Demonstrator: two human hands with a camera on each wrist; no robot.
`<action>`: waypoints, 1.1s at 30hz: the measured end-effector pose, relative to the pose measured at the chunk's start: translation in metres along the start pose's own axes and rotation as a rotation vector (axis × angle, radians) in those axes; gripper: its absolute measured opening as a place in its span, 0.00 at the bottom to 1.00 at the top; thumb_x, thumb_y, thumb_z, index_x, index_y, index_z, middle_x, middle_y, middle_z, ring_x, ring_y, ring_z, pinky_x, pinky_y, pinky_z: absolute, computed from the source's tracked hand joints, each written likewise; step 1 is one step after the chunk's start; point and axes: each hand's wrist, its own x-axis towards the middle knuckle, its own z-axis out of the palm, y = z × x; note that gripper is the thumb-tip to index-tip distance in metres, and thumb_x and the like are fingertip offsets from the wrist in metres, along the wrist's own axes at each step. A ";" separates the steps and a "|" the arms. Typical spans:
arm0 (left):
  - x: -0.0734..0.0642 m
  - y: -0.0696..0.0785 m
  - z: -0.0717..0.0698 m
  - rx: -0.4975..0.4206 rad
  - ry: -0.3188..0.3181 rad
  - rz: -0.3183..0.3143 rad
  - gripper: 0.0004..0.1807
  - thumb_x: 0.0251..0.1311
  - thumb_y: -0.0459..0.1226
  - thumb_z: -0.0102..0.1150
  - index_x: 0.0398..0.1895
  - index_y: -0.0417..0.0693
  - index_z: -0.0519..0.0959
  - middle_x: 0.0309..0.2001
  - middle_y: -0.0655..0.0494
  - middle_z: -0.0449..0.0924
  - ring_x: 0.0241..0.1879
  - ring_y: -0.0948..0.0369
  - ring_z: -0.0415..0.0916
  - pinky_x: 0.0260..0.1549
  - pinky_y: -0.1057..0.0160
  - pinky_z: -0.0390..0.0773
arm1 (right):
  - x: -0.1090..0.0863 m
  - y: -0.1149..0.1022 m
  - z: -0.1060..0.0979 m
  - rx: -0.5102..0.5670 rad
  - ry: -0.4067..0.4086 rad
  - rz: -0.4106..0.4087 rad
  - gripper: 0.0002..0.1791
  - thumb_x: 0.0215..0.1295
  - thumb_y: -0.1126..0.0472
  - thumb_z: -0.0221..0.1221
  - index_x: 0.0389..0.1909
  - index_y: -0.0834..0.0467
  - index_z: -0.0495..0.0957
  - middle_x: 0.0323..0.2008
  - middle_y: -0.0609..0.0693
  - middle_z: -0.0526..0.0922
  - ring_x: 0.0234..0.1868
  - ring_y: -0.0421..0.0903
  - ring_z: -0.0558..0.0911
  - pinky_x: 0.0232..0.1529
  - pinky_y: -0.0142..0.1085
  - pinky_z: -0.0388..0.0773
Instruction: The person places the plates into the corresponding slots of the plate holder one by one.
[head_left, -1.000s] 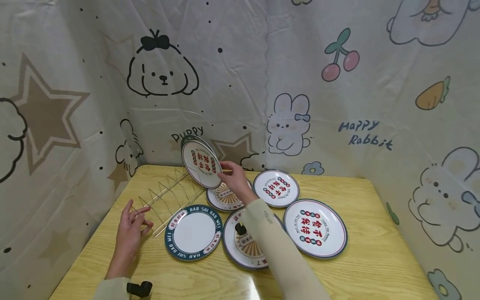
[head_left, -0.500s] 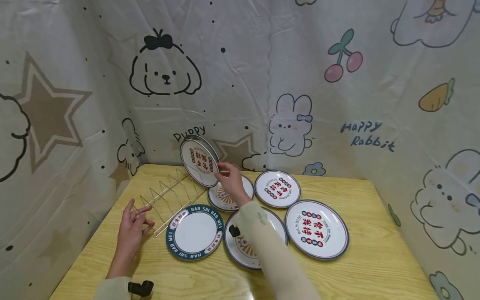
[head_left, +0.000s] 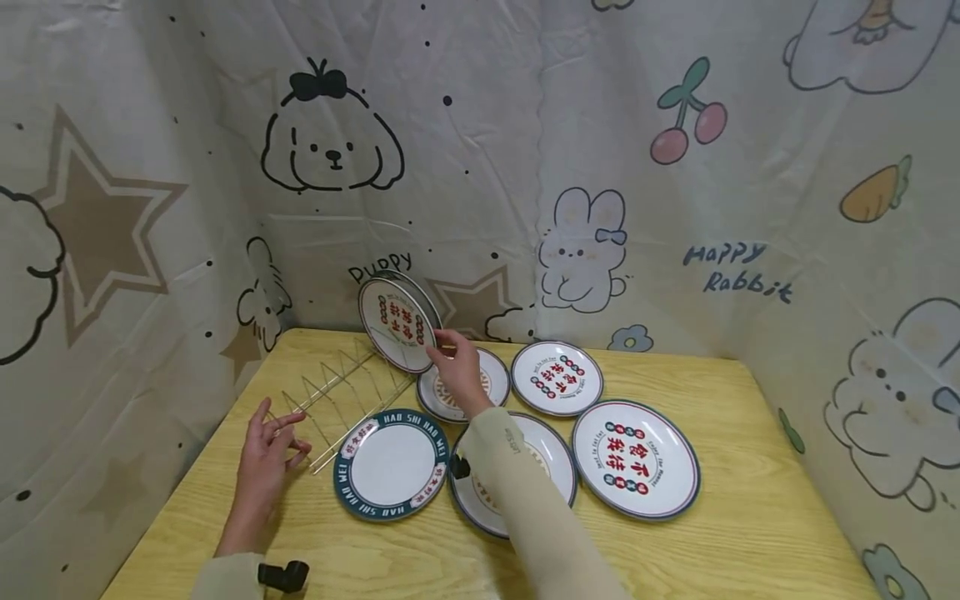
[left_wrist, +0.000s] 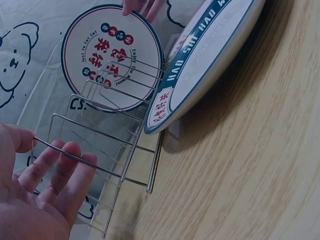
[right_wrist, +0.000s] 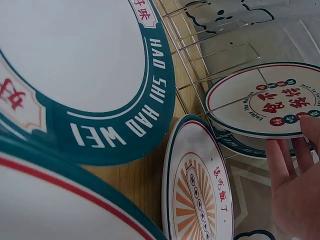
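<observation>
My right hand (head_left: 460,371) pinches the right rim of a white plate with red characters (head_left: 395,323), which stands on edge at the far end of a gold wire plate rack (head_left: 327,385). Just behind it, another upright plate shows a dark green rim in the right wrist view (right_wrist: 245,145). At the rack's near end my left hand (head_left: 262,462) holds the end wire between thumb and fingers, as the left wrist view (left_wrist: 55,185) shows. Beside the rack a green-rimmed plate (head_left: 392,458) lies flat.
Two plates with orange sunburst prints, a rear one (head_left: 487,379) and a front one (head_left: 551,446), lie partly under my right arm. Farther right are a smaller red-lettered plate (head_left: 557,379) and a larger one (head_left: 636,458). A printed cloth (head_left: 465,167) hangs around the wooden table (head_left: 750,500).
The plate in my right hand has shifted slightly left and turned more upright, opening a wider gap to the plate behind. My left hand stays at the rack's near end.
</observation>
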 end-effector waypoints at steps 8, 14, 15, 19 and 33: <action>0.005 -0.001 0.000 0.033 0.009 0.030 0.38 0.82 0.39 0.40 0.85 0.65 0.35 0.57 0.70 0.73 0.37 0.66 0.80 0.42 0.74 0.83 | 0.001 -0.001 0.008 -0.019 0.066 -0.009 0.17 0.73 0.63 0.62 0.61 0.55 0.82 0.56 0.54 0.85 0.57 0.51 0.83 0.59 0.41 0.83; 0.004 0.001 0.003 0.003 0.005 0.007 0.39 0.82 0.38 0.41 0.85 0.68 0.36 0.56 0.72 0.73 0.38 0.66 0.79 0.42 0.74 0.84 | 0.002 0.004 0.018 0.041 0.135 0.014 0.16 0.72 0.65 0.64 0.58 0.57 0.83 0.51 0.55 0.86 0.52 0.50 0.84 0.53 0.38 0.85; 0.004 0.001 0.004 0.006 0.008 0.001 0.39 0.82 0.38 0.40 0.85 0.68 0.35 0.56 0.71 0.73 0.38 0.66 0.79 0.42 0.73 0.84 | 0.002 0.005 0.019 0.048 0.141 0.020 0.15 0.71 0.65 0.64 0.58 0.57 0.83 0.51 0.55 0.86 0.51 0.49 0.84 0.52 0.37 0.85; 0.003 0.001 0.004 0.029 0.019 -0.019 0.38 0.82 0.38 0.39 0.85 0.68 0.35 0.58 0.69 0.73 0.38 0.66 0.79 0.42 0.74 0.84 | 0.001 0.007 0.022 0.040 0.154 0.041 0.15 0.71 0.65 0.64 0.57 0.56 0.83 0.50 0.54 0.85 0.51 0.48 0.84 0.52 0.35 0.85; -0.003 0.004 0.004 0.037 0.025 -0.008 0.37 0.82 0.39 0.39 0.85 0.67 0.36 0.59 0.67 0.73 0.39 0.67 0.78 0.42 0.74 0.84 | -0.004 0.005 0.014 -0.001 0.073 0.002 0.18 0.71 0.68 0.63 0.60 0.58 0.81 0.53 0.55 0.85 0.54 0.50 0.85 0.55 0.37 0.84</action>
